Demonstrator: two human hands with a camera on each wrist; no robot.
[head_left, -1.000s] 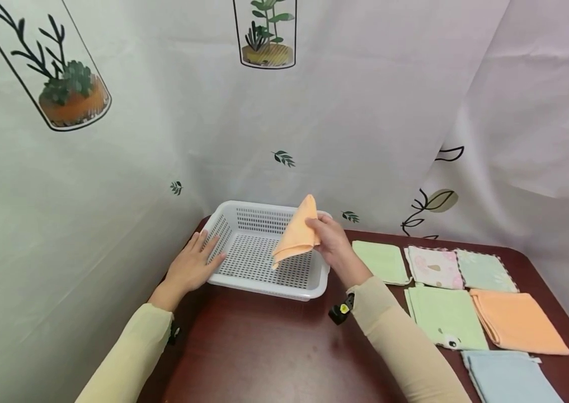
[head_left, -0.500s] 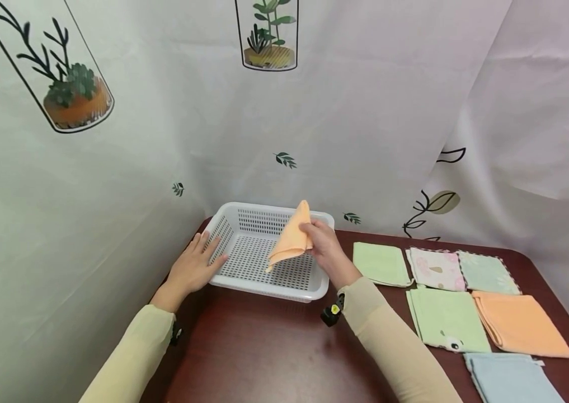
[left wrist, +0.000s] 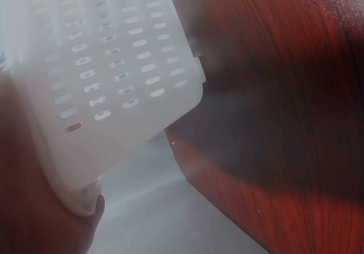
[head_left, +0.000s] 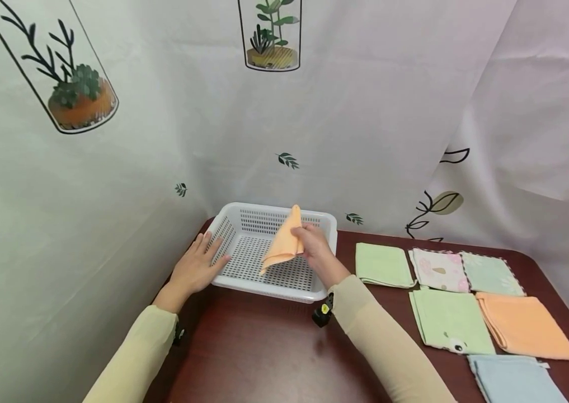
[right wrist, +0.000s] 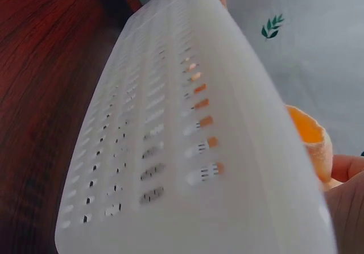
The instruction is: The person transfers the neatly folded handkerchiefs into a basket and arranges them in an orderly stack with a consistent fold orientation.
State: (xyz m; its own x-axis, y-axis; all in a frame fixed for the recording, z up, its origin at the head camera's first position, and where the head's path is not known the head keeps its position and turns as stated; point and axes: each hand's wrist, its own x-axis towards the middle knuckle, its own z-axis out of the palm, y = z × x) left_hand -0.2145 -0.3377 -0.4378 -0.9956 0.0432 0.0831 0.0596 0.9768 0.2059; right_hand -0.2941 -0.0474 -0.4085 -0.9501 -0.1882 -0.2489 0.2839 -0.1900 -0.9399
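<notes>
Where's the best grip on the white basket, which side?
Likely the rim at both short ends, from left and right: the white basket stands upright, its lip flaring outward. The left hand is at one end; the right hand holds an orange cloth.

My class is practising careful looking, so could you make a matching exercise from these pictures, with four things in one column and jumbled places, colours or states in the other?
Column one:
1. left hand
2. right hand
3. basket
4. blue cloth

Column two:
A. white, with rows of slots in its walls
B. folded, cut off by the bottom edge of the head view
C. holds an orange cloth
D. at the basket's left end, fingers spread

Pairs: 1-D, 2-C, 3-A, 4-B
</notes>
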